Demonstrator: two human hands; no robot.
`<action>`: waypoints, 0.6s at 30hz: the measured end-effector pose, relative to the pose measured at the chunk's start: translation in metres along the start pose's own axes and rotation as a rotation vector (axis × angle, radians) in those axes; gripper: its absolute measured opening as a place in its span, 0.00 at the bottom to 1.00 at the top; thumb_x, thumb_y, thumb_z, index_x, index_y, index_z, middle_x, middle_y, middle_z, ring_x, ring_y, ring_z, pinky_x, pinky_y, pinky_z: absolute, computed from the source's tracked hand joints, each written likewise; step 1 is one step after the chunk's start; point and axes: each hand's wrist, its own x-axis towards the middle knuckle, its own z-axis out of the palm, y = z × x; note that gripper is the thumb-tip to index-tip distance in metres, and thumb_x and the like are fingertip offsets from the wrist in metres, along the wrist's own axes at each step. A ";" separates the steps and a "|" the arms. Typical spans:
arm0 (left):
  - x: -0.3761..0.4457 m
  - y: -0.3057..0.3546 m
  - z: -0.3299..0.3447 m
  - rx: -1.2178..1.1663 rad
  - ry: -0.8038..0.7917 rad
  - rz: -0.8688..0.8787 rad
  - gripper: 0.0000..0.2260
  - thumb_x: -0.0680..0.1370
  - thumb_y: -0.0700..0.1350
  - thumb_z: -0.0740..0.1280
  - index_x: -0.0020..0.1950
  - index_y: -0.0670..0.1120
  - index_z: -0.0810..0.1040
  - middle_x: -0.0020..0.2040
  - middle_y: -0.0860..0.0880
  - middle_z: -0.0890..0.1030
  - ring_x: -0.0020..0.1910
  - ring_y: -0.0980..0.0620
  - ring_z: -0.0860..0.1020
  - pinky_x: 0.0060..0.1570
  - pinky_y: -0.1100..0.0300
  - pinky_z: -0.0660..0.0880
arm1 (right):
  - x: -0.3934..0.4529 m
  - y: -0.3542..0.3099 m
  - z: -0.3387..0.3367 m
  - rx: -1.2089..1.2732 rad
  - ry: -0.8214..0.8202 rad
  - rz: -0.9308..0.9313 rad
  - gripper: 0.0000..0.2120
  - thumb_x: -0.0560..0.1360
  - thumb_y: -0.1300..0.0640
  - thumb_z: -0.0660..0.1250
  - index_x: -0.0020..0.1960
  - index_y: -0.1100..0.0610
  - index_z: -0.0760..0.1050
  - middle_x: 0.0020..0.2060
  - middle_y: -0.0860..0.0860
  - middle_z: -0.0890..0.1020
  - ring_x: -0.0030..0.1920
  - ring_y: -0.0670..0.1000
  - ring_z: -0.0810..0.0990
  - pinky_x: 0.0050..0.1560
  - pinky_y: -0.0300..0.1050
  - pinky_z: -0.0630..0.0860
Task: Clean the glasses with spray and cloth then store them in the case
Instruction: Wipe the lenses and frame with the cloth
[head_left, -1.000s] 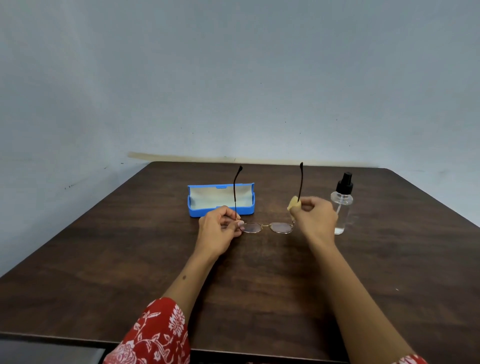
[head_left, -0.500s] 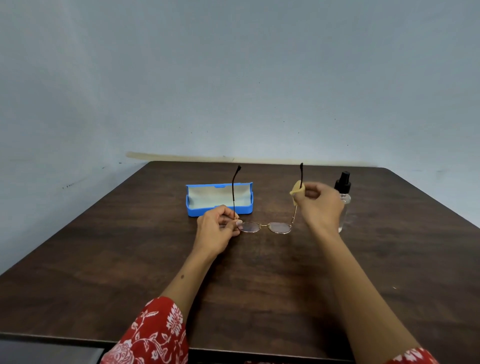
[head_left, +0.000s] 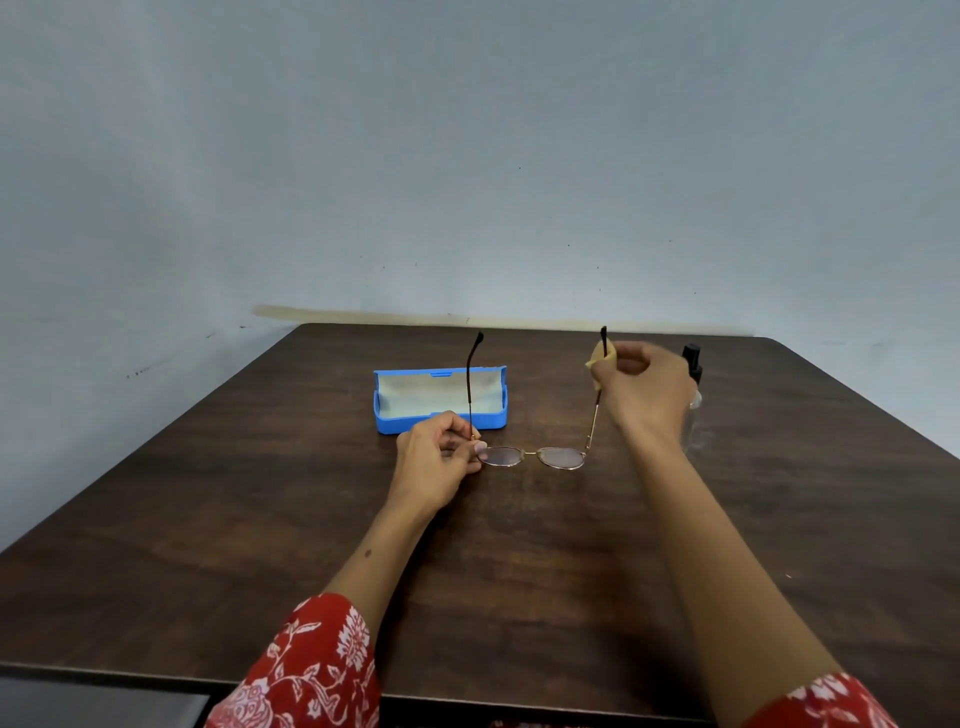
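Observation:
Gold-rimmed glasses (head_left: 531, 456) stand lenses-down on the dark wooden table (head_left: 260, 519), both dark temple arms pointing up. My left hand (head_left: 439, 460) pinches the frame at its left hinge. My right hand (head_left: 641, 387) pinches a small yellow cloth (head_left: 597, 358) round the right temple arm, near its upper end. An open blue case (head_left: 440, 399) with a pale lining lies behind the left hand. The spray bottle (head_left: 692, 364), clear with a black cap, stands behind my right hand and is mostly hidden by it.
The table's back edge meets a pale grey wall (head_left: 467, 156). The table's near edge runs across the bottom of the view. Red patterned sleeves (head_left: 311, 670) cover my upper arms.
My right hand has slid the cloth up the right temple arm, from near the hinge to near its tip, and now covers more of the spray bottle. The left hand has stayed put.

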 end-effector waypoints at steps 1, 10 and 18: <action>0.000 0.000 0.000 0.003 -0.002 -0.003 0.03 0.73 0.35 0.70 0.43 0.40 0.77 0.40 0.44 0.83 0.39 0.54 0.83 0.35 0.68 0.78 | 0.001 -0.005 -0.001 0.011 0.013 -0.020 0.05 0.71 0.57 0.70 0.47 0.53 0.81 0.38 0.48 0.83 0.40 0.44 0.79 0.35 0.23 0.67; -0.001 0.002 -0.001 0.006 -0.008 -0.018 0.03 0.74 0.35 0.69 0.43 0.42 0.77 0.40 0.46 0.83 0.40 0.55 0.83 0.36 0.67 0.79 | 0.000 -0.024 -0.011 0.122 0.032 -0.178 0.07 0.72 0.57 0.72 0.48 0.58 0.82 0.38 0.49 0.83 0.31 0.26 0.73 0.33 0.18 0.63; -0.001 0.001 -0.001 -0.014 -0.004 -0.013 0.04 0.74 0.35 0.69 0.42 0.42 0.77 0.40 0.44 0.83 0.39 0.53 0.83 0.39 0.63 0.81 | -0.027 -0.034 -0.004 0.255 0.211 -0.393 0.07 0.73 0.60 0.69 0.51 0.57 0.81 0.42 0.48 0.84 0.42 0.43 0.81 0.43 0.28 0.73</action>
